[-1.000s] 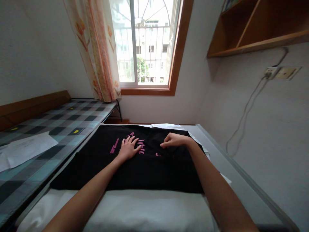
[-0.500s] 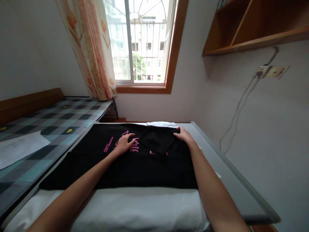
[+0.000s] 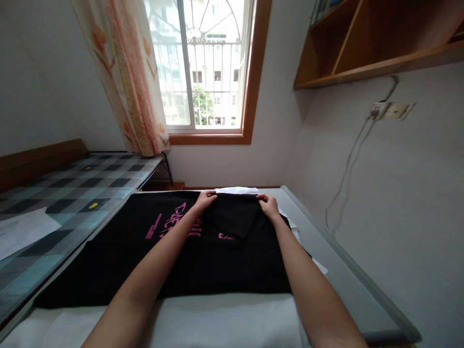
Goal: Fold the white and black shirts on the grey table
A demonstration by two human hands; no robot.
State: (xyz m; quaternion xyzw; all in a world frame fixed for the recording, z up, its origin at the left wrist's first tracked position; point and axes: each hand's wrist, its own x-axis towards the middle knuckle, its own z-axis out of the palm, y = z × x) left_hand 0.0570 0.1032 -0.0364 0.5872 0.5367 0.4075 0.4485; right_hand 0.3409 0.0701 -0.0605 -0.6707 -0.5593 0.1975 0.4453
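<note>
Pinching the far edge of a black shirt [image 3: 232,270], your left hand [image 3: 206,199] and right hand [image 3: 268,207] are both nearly closed, a dark flap [image 3: 235,217] of fabric lying between and below them. The shirt lies spread over white cloth [image 3: 224,319] on the surface [image 3: 315,227]. The spaced grips appear to keep that edge straight, while the cloth beneath probably serves as padding. Your left forearm and the flap hide parts of the pink print [image 3: 177,212], leaving its wording incomplete. The undersides of your fingers are hidden, so how much fabric each hand has cannot be told. At left, the frame cuts off a paper [image 3: 25,229] on the bed [image 3: 119,183].
</note>
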